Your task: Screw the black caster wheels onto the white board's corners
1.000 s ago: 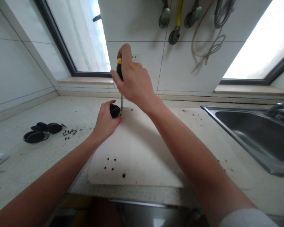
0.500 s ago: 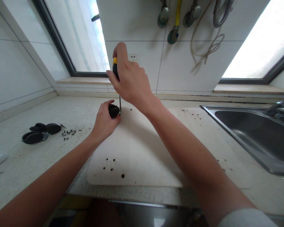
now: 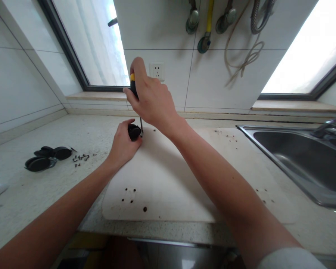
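Note:
My right hand point(image 3: 152, 95) is wrapped round a screwdriver point(image 3: 133, 88) with a black and yellow handle. Its shaft points down and its tip meets the base of a black caster wheel point(image 3: 134, 132). The caster sits at the far left corner of a white board point(image 3: 173, 186), which lies flat on the counter. My left hand point(image 3: 126, 144) closes round that caster, thumb and fingers on either side of it. Several screw holes point(image 3: 131, 201) show in the board's near left corner, and more appear at its right corners.
Loose black casters point(image 3: 39, 163) and several small screws point(image 3: 80, 158) lie on the speckled counter point(image 3: 56, 127) at left. A steel sink point(image 3: 299, 153) is set in at right. A wall socket point(image 3: 156, 71) and pipe valves point(image 3: 204, 43) are on the tiled wall behind.
My right hand has dipped slightly and shifted a little left, with the screwdriver's handle tilting left. My left hand and the caster stay in place.

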`<act>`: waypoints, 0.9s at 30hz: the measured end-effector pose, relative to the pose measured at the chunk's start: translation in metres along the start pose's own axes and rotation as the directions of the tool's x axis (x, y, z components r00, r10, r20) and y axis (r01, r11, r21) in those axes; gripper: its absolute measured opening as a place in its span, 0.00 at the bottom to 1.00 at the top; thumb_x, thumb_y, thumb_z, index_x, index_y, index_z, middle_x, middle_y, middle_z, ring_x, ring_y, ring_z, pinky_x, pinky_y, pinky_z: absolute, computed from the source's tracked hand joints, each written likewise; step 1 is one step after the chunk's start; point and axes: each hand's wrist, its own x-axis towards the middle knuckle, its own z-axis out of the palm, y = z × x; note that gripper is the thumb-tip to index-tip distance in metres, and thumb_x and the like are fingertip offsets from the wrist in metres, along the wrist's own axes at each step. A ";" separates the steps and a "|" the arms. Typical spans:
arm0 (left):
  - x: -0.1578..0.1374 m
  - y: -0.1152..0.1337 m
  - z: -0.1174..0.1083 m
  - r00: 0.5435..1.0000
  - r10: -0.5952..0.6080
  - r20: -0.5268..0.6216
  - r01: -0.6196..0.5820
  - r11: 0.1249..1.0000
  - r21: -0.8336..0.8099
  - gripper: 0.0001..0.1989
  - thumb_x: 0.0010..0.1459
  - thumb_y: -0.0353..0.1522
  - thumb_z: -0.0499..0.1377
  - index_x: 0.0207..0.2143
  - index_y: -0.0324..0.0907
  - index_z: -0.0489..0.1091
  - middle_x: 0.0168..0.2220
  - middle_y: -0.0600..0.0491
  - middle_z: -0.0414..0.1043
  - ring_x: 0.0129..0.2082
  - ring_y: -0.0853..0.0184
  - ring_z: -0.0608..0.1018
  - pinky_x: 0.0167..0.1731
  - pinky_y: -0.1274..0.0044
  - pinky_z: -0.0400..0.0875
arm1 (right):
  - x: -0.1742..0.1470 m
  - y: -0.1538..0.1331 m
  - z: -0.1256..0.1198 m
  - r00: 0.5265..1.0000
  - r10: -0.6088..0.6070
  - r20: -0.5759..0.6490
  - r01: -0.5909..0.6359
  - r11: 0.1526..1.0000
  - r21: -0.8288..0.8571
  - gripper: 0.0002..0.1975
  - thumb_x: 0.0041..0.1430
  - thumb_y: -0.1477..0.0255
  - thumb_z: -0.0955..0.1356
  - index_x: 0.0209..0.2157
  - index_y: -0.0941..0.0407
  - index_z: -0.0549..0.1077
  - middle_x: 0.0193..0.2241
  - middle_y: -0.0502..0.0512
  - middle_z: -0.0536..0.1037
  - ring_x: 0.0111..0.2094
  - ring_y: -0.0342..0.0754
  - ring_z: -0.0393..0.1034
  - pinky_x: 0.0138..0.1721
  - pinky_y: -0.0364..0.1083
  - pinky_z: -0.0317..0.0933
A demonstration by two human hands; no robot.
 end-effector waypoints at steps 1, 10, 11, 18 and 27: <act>0.000 0.000 0.000 1.000 -0.002 -0.002 0.002 1.000 0.000 0.33 0.54 0.29 0.66 0.64 0.40 0.69 0.60 0.39 0.77 0.61 0.47 0.80 0.66 0.54 0.75 | 0.000 0.000 0.000 1.000 -0.008 0.006 0.008 1.000 -0.005 0.19 0.77 0.67 0.59 0.66 0.48 0.62 0.49 0.59 0.82 0.44 0.59 0.78 0.46 0.55 0.69; -0.001 0.001 -0.001 1.000 0.000 -0.003 0.000 1.000 -0.011 0.33 0.53 0.29 0.65 0.63 0.42 0.69 0.60 0.40 0.77 0.61 0.47 0.80 0.66 0.54 0.74 | 0.000 0.005 -0.011 0.998 -0.008 0.061 0.004 0.998 0.058 0.15 0.80 0.58 0.59 0.59 0.48 0.67 0.46 0.58 0.82 0.44 0.58 0.74 0.43 0.52 0.61; -0.001 0.001 -0.001 1.000 -0.001 -0.004 0.001 1.000 -0.009 0.33 0.53 0.29 0.66 0.63 0.42 0.70 0.60 0.40 0.77 0.61 0.47 0.80 0.66 0.54 0.74 | 0.001 0.006 -0.013 0.997 -0.020 0.072 0.014 0.997 0.077 0.15 0.80 0.60 0.57 0.56 0.48 0.68 0.45 0.58 0.82 0.43 0.57 0.74 0.41 0.51 0.60; -0.001 0.003 -0.001 1.000 -0.010 0.006 0.010 1.000 -0.004 0.33 0.54 0.30 0.65 0.64 0.40 0.70 0.59 0.39 0.77 0.60 0.47 0.80 0.65 0.53 0.75 | 0.004 0.012 -0.015 0.998 -0.063 0.026 0.060 0.994 0.089 0.22 0.80 0.52 0.57 0.56 0.51 0.74 0.48 0.57 0.83 0.43 0.55 0.73 0.39 0.50 0.57; 0.000 0.000 0.001 1.000 0.004 -0.017 -0.004 1.000 -0.014 0.32 0.54 0.28 0.65 0.62 0.42 0.70 0.57 0.41 0.78 0.59 0.48 0.81 0.65 0.54 0.76 | 0.002 0.004 -0.011 0.988 -0.142 0.064 0.134 0.984 0.117 0.19 0.81 0.59 0.60 0.64 0.48 0.71 0.54 0.55 0.82 0.49 0.55 0.75 0.43 0.50 0.61</act>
